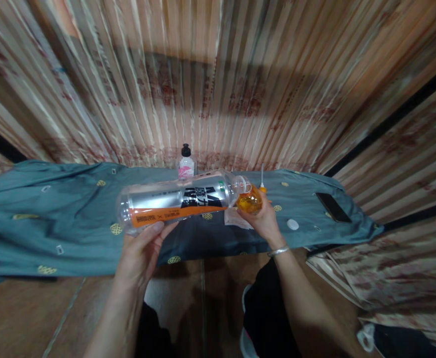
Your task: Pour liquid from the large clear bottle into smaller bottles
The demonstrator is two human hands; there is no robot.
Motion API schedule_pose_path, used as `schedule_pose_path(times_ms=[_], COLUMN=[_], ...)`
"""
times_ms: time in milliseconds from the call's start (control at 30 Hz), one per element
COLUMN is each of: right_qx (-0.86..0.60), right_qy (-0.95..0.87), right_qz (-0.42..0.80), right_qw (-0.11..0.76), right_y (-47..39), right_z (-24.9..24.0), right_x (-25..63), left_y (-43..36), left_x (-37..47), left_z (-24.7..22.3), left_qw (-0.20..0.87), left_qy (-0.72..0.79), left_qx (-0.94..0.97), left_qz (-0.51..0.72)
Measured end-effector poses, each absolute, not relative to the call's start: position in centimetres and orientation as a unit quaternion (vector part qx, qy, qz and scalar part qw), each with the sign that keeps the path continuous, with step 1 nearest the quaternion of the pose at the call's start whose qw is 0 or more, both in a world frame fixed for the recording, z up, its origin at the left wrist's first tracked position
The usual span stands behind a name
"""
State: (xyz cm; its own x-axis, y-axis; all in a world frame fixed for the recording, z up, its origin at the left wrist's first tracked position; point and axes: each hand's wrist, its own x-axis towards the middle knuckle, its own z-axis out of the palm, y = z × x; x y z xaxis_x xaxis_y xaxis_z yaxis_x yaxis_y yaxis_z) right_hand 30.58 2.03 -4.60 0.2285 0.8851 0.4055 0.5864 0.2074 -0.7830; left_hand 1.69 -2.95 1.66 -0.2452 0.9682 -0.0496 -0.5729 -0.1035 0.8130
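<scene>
A large clear plastic bottle (pixel 176 199) with a silver, black and orange label lies nearly level in the air, its open mouth to the right. My left hand (pixel 143 248) is wrapped round its lower left part from below. In my right hand (pixel 264 219) is a small clear container of orange liquid (pixel 249 200), closed in my fingers beside the bottle's mouth. The two openings overlap in view, and I cannot make out whether they touch.
On the green patterned cloth (pixel 72 214) stand a small black-capped bottle (pixel 186 163) and an orange-based nozzle (pixel 262 181). A white cap (pixel 293 224), a dark phone (pixel 332 207) and a pale paper (pixel 236 219) lie there too. Curtains hang behind.
</scene>
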Motion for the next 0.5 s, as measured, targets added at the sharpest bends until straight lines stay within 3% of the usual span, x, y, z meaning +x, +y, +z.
schedule_pose_path(times_ms=[500], right_qx=[-0.613], right_qy=[-0.598], right_qz=[0.147], right_qw=[0.495], right_y=[1.96], right_z=[-4.38], right_x=[30.48], left_y=[-2.94], left_x=[1.69], left_z=[1.88], left_qw=[0.56], left_qy=[0.385], left_qx=[0.242], left_qz=[0.693])
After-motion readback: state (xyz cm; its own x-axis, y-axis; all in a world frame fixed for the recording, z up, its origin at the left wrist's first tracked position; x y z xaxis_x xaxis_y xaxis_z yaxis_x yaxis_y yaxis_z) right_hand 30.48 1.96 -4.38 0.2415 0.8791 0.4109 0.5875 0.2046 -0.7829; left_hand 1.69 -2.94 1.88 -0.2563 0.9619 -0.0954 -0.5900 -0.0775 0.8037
